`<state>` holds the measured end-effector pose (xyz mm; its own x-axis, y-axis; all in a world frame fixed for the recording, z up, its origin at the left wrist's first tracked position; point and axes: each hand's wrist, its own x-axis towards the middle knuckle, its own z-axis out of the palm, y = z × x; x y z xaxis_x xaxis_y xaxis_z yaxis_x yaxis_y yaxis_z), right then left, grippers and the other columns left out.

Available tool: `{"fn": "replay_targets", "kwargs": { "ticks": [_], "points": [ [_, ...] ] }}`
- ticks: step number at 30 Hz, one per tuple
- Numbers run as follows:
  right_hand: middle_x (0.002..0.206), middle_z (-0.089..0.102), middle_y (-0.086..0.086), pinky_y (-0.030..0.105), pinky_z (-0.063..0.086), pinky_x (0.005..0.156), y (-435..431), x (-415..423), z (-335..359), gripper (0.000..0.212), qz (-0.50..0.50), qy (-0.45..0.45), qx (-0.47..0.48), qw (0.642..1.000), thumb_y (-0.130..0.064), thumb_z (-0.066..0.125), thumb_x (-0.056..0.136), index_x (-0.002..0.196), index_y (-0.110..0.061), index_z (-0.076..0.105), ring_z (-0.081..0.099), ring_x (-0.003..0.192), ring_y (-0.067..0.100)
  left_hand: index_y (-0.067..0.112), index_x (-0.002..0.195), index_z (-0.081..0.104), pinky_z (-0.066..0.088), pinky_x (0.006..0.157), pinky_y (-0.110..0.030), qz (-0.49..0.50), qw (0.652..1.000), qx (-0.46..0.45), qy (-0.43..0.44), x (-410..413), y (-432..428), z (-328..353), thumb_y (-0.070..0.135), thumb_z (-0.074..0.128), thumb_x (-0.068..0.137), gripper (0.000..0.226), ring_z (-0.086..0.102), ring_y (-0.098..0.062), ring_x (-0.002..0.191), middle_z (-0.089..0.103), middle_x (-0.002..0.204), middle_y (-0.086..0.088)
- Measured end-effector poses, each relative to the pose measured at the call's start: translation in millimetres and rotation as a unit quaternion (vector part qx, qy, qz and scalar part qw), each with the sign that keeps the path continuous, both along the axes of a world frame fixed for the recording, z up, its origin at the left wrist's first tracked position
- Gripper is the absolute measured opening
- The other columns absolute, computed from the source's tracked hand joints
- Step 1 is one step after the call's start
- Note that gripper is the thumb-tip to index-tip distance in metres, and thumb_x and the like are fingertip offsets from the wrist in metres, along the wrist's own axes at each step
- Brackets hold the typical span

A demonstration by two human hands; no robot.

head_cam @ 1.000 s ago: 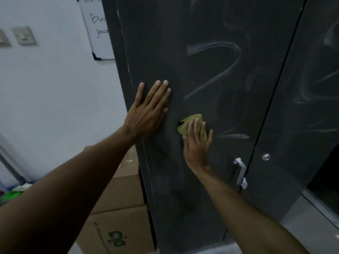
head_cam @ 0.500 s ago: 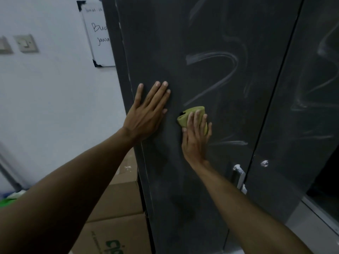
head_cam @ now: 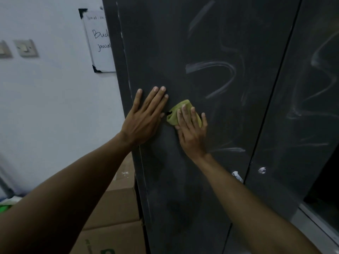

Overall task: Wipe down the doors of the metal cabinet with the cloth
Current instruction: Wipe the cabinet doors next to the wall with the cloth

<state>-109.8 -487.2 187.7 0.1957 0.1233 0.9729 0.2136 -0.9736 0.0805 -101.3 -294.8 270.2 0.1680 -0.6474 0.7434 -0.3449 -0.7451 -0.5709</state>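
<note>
Both hands are pressed flat on the left door (head_cam: 183, 52) of the dark cabinet. The right hand (head_cam: 191, 132) is spread open, and the green cloth (head_cam: 176, 111) is held under its fingers (head_cam: 183, 110), flat against the door. Nothing is gripped; the cloth is only pushed on the metal by the open palm. The left hand (head_cam: 145, 119) is open too, with its fingers spread, and it is laid near the door's left edge, just beside the cloth.

A second ago the cloth was seen a bit lower on the door. Now it has been slid up and a little to the left, so it is almost touching the left hand. The left hand has been kept in the same spot on the door. The view has been tipped up a little too, so the handle (head_cam: 237, 176) is now seen lower down, partly hidden by the right arm.

Pale dusty streaks (head_cam: 216, 77) are still seen on the left door above and to the right of the cloth. More streaks are seen on the right door (head_cam: 302, 125). Brown boxes (head_cam: 117, 208) are stacked to the left of the cabinet. A paper (head_cam: 99, 41) with writing is stuck on the white wall (head_cam: 55, 107).
</note>
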Motion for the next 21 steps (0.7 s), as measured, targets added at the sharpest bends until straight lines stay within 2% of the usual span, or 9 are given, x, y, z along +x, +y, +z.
{"fn": "replay_targets", "kwargs": {
  "ticks": [3, 5, 9, 10, 13, 15, 18, 19, 21],
  "points": [
    [0.153, 0.029, 0.004, 0.056, 0.02, 0.112, 8, -1, 3, 0.048, 0.009, 0.007, 0.128, 0.992, -0.029, 0.037, 0.103, 0.147, -0.011, 0.033, 0.028, 0.142, 0.029, 0.006, 0.149, 0.025, 0.007, 0.117, -0.051, 0.015, 1.0, -0.005, -0.015, 0, 7, 4, 0.033, 0.034, 0.102, 0.055, 0.023, -0.031, 0.145, 0.026, 0.156, -0.017],
    [0.155, 0.028, 0.007, 0.056, 0.019, 0.114, 21, -1, 7, 0.049, 0.017, 0.016, 0.173, 0.985, -0.03, 0.033, 0.104, 0.148, -0.01, 0.032, 0.024, 0.144, 0.031, 0.006, 0.149, 0.025, 0.008, 0.117, -0.051, 0.017, 1.0, -0.01, -0.019, 1, 11, 8, 0.036, 0.033, 0.102, 0.056, 0.024, -0.031, 0.144, 0.027, 0.155, -0.018],
    [0.15, 0.039, 0.008, 0.056, 0.024, 0.112, 12, 0, 20, 0.045, 0.02, 0.0, 0.062, 0.998, -0.027, 0.042, 0.102, 0.144, -0.012, 0.039, 0.029, 0.142, 0.029, 0.005, 0.149, 0.023, 0.005, 0.118, -0.049, 0.009, 1.0, -0.012, -0.012, 3, 13, 11, 0.038, 0.031, 0.102, 0.058, 0.021, -0.031, 0.145, 0.025, 0.156, -0.018],
    [0.15, 0.04, 0.008, 0.055, 0.025, 0.112, 5, 0, 27, 0.045, 0.019, -0.01, 0.068, 0.997, -0.027, 0.044, 0.101, 0.144, -0.013, 0.041, 0.031, 0.142, 0.028, 0.005, 0.15, 0.023, 0.005, 0.118, -0.049, 0.01, 1.0, -0.016, -0.013, 4, 12, 10, 0.038, 0.031, 0.102, 0.058, 0.02, -0.03, 0.145, 0.024, 0.156, -0.017],
    [0.147, 0.043, 0.016, 0.052, 0.031, 0.111, -2, 0, 48, 0.041, 0.055, -0.048, 0.166, 0.983, -0.023, 0.049, 0.1, 0.139, -0.009, 0.049, 0.033, 0.14, 0.033, 0.005, 0.15, 0.023, 0.006, 0.118, -0.051, 0.015, 0.999, -0.029, -0.023, 4, 8, 8, 0.037, 0.032, 0.103, 0.057, 0.016, -0.029, 0.146, 0.023, 0.157, -0.016],
    [0.143, 0.048, 0.016, 0.051, 0.034, 0.11, 5, 1, 51, 0.038, 0.077, -0.056, 0.104, 0.99, -0.018, 0.055, 0.098, 0.135, -0.007, 0.055, 0.036, 0.138, 0.035, 0.005, 0.15, 0.023, 0.006, 0.118, -0.051, 0.015, 0.999, -0.034, -0.025, 3, 5, 9, 0.036, 0.032, 0.103, 0.057, 0.015, -0.028, 0.146, 0.024, 0.157, -0.016],
    [0.144, 0.048, 0.007, 0.049, 0.035, 0.109, -2, 0, 52, 0.039, 0.042, -0.052, -0.028, 0.997, -0.022, 0.057, 0.098, 0.135, -0.013, 0.055, 0.039, 0.138, 0.029, 0.004, 0.15, 0.023, 0.006, 0.118, -0.053, 0.009, 0.999, -0.037, -0.027, 4, 2, 15, 0.036, 0.033, 0.103, 0.058, 0.017, -0.029, 0.146, 0.023, 0.157, -0.017],
    [0.146, 0.046, 0.004, 0.05, 0.034, 0.109, -8, 1, 55, 0.039, 0.02, -0.056, -0.024, 0.998, -0.025, 0.054, 0.099, 0.137, -0.015, 0.053, 0.039, 0.138, 0.027, 0.004, 0.15, 0.023, 0.006, 0.118, -0.053, 0.006, 0.999, -0.039, -0.029, 5, 2, 18, 0.036, 0.033, 0.103, 0.058, 0.018, -0.03, 0.146, 0.023, 0.157, -0.017],
    [0.151, 0.037, 0.001, 0.052, 0.03, 0.11, -14, 1, 61, 0.042, -0.006, -0.054, 0.068, 0.996, -0.029, 0.048, 0.101, 0.141, -0.015, 0.048, 0.036, 0.14, 0.025, 0.005, 0.15, 0.023, 0.006, 0.118, -0.053, 0.005, 0.999, -0.045, -0.03, 6, 2, 22, 0.037, 0.033, 0.103, 0.058, 0.017, -0.03, 0.146, 0.023, 0.157, -0.017]
  ]
}}
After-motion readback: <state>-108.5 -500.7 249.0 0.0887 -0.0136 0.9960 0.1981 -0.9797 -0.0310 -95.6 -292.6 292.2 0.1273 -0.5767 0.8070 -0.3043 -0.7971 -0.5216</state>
